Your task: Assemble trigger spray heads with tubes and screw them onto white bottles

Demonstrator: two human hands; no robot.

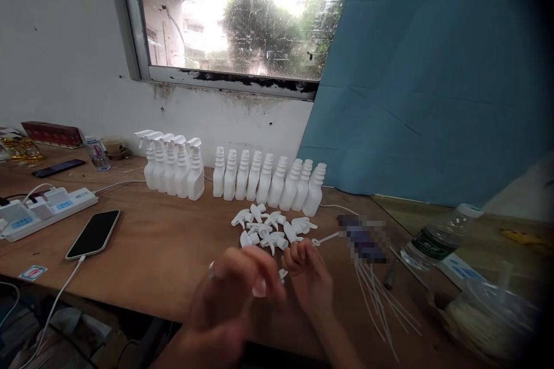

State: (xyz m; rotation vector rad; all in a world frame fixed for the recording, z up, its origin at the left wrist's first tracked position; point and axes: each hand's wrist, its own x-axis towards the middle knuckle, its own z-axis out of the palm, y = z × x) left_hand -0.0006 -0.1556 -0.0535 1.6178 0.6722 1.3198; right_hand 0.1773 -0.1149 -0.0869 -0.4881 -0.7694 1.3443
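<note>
My left hand [236,294] is smeared by motion, its fingers curled around a white plastic piece [259,288] that is mostly hidden. Close by on the right, my right hand [308,277] is closed with fingers bent inward; what it holds, if anything, is hidden. Beside its fingertips a thin white tube with a ring-shaped end [326,238] points right; I cannot tell whether they touch. Just beyond both hands lies a pile of white spray trigger heads [273,239]. Loose white tubes [376,300] are fanned out to the right of my right hand.
Behind the pile stand a row of white bottles without heads [277,184] and several bottles with trigger heads [173,170]. A phone [94,234] and power strip [52,213] lie left. A water bottle [437,239] and plastic cup [489,317] are right.
</note>
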